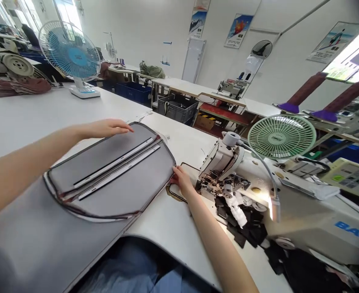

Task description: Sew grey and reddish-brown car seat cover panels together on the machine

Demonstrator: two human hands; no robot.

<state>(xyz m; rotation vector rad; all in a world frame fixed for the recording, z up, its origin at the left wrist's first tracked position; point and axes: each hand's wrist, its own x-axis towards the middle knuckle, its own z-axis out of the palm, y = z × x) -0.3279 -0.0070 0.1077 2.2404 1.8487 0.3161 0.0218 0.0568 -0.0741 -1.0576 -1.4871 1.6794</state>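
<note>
A grey fabric panel (139, 183) with dark bound edges lies across the white table and hangs toward my lap. Its rounded end bears two pale strips with black edging, side by side. My left hand (109, 127) is stretched out flat, palm down, over the panel's far edge. At the panel's right edge, my right hand (181, 179) pinches the border between thumb and fingers. Just right of that hand stands the sewing machine (225, 183), its needle area lit by a lamp. The panel is not under the needle.
Black fabric pieces (243, 224) lie around the machine's base. A green fan (281, 136) is behind it, and a blue fan (77, 57) stands at the far left of the table. Thread cones (304, 91) rise at right. Bins (177, 106) sit under the back tables.
</note>
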